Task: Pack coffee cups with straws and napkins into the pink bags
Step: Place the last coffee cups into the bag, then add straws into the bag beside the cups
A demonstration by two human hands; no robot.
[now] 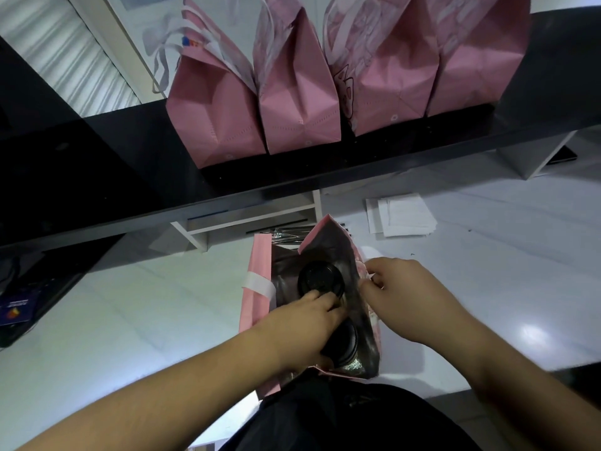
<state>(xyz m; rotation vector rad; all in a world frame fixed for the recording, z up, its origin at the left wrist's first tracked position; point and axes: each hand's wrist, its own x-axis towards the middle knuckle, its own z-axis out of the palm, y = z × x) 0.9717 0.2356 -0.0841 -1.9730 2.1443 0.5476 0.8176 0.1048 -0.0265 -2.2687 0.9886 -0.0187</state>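
An open pink bag (258, 265) with a dark lining stands on the white counter right in front of me. Two coffee cups with black lids sit inside it, the far cup (317, 275) fully visible and the near cup (345, 345) partly under my hand. My left hand (304, 323) reaches into the bag between the two cups, its fingertips hidden against the lids. My right hand (403, 288) pinches the bag's right rim. A stack of white napkins (401, 214) lies on the counter to the right. Wrapped straws (286, 235) lie just behind the bag.
Several packed pink bags (299, 92) with white handles stand in a row on the raised black shelf (130, 177). A white divider rack (253, 216) sits under the shelf. A dark device with a blue card (19, 312) lies at the left counter edge.
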